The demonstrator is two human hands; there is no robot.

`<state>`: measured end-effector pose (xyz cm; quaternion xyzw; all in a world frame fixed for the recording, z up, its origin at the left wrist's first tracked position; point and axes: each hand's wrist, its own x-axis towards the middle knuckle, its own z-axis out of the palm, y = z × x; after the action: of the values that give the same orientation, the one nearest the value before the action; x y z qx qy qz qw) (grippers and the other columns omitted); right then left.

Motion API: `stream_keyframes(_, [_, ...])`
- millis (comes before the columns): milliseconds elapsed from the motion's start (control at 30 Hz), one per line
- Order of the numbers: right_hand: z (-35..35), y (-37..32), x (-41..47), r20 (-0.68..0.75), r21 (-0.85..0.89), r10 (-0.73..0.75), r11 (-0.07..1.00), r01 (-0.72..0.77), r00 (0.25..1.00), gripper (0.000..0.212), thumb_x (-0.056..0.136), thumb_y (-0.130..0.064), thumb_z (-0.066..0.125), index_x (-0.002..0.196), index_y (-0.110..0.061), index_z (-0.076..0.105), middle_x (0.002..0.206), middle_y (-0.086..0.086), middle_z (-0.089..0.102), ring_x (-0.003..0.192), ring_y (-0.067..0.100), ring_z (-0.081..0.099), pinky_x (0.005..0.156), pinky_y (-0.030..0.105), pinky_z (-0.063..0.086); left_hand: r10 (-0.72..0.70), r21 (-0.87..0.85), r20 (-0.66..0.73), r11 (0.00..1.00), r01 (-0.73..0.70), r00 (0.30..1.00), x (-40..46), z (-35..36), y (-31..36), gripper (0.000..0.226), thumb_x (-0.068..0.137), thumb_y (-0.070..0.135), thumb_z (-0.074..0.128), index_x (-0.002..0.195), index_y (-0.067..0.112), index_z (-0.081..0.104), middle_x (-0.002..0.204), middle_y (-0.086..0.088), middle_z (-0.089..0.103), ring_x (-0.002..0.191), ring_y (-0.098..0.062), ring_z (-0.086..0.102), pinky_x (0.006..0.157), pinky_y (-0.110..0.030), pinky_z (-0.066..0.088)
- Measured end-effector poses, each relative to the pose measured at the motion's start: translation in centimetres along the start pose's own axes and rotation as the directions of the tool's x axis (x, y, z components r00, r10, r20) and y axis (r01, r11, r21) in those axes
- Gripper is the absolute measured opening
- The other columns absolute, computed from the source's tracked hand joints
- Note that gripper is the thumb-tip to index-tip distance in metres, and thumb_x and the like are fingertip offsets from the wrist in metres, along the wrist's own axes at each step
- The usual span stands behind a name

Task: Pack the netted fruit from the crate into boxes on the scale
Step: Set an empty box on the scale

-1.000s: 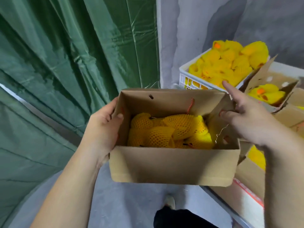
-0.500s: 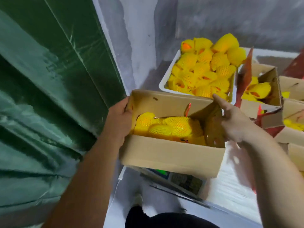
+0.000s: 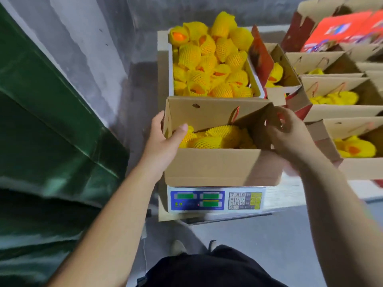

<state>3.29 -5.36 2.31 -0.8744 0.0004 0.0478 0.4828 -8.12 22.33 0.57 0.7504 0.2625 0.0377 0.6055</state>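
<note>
An open brown cardboard box (image 3: 213, 168) sits over the scale (image 3: 215, 200), which shows a blue panel and a keypad. Inside the box lie several fruit in yellow foam nets (image 3: 217, 137). My left hand (image 3: 163, 141) grips the box's left wall, thumb hooked over the rim. My right hand (image 3: 290, 137) holds the right end flap, fingers curled round it. Right behind the box stands a white crate (image 3: 258, 85) heaped with netted fruit (image 3: 211, 63); orange skin shows through some nets.
To the right stand several open cardboard boxes (image 3: 352, 112) holding netted fruit, some with red printed flaps (image 3: 339, 30). A green tarp (image 3: 51, 121) hangs on the left, a grey wall behind. My dark trousers and shoes are on the grey floor below.
The box has come down and to the right, from held in the air in front of the tarp to over the scale. My right hand has curled onto the right flap.
</note>
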Motion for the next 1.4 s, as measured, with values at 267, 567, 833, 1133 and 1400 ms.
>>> stream_keyframes(267, [4.0, 2.5, -8.8, -0.198, -0.385, -0.336, 0.89, 0.242, 0.921, 0.047, 0.097, -0.033, 0.054, 0.144, -0.024, 0.049, 0.159, 0.01, 0.036, 0.144, 0.033, 0.026, 0.117, 0.047, 0.024, 0.182, 0.228, -0.227, 0.965, -0.129, 0.957, -5.5, -0.4, -4.0, 0.059, 0.079, 0.069, 0.061, 0.128, 0.041, 0.042, 0.128, 0.003, 0.033, 0.127, -0.019, 0.039, 0.101, -0.032, 0.032])
stream_keyframes(567, [3.6, 5.1, -14.6, -0.018, -0.131, -0.435, 0.894, 0.429, 0.9, 0.062, 0.086, -0.016, 0.053, 0.146, -0.028, 0.047, 0.13, 0.0, 0.049, 0.116, 0.005, 0.044, 0.101, 0.031, 0.039, 0.261, 0.246, -0.264, 0.949, -0.197, 0.928, -11.8, -0.3, -6.1, 0.021, 0.096, 0.012, 0.064, 0.101, 0.033, 0.067, 0.104, 0.006, 0.058, 0.087, -0.001, 0.058, 0.082, -0.023, 0.048])
stream_keyframes(833, [3.1, 4.5, -16.6, 0.263, 0.078, -0.381, 0.924, 0.374, 0.886, 0.047, 0.096, -0.004, 0.053, 0.136, -0.03, 0.055, 0.109, -0.021, 0.069, 0.095, 0.003, 0.067, 0.077, 0.015, 0.048, 0.267, 0.227, -0.268, 0.951, -0.209, 0.926, -15.6, -0.8, -6.7, 0.021, 0.102, 0.008, 0.06, 0.103, 0.025, 0.071, 0.098, 0.018, 0.071, 0.09, 0.011, 0.062, 0.08, -0.006, 0.044])
stream_keyframes(1133, [3.4, 3.6, -16.7, 0.275, 0.163, -0.386, 0.921, 0.353, 0.881, 0.034, 0.096, -0.003, 0.052, 0.121, -0.022, 0.066, 0.105, -0.01, 0.075, 0.101, 0.005, 0.069, 0.086, 0.021, 0.053, 0.262, 0.172, -0.299, 0.961, -0.218, 0.918, -16.8, -1.4, -6.7, 0.021, 0.102, 0.007, 0.06, 0.103, 0.023, 0.073, 0.097, 0.019, 0.071, 0.088, 0.014, 0.063, 0.079, -0.004, 0.044])
stream_keyframes(1400, [4.3, 1.4, -15.0, 0.205, 0.169, -0.413, 0.908, 0.384, 0.887, 0.035, 0.092, -0.012, 0.049, 0.117, -0.025, 0.07, 0.102, -0.012, 0.075, 0.1, 0.011, 0.071, 0.092, 0.034, 0.057, 0.267, 0.089, -0.192, 0.963, -0.254, 0.945, -15.0, -1.6, -3.7, 0.017, 0.102, 0.017, 0.063, 0.103, 0.029, 0.075, 0.1, 0.024, 0.074, 0.093, 0.006, 0.066, 0.079, -0.007, 0.047])
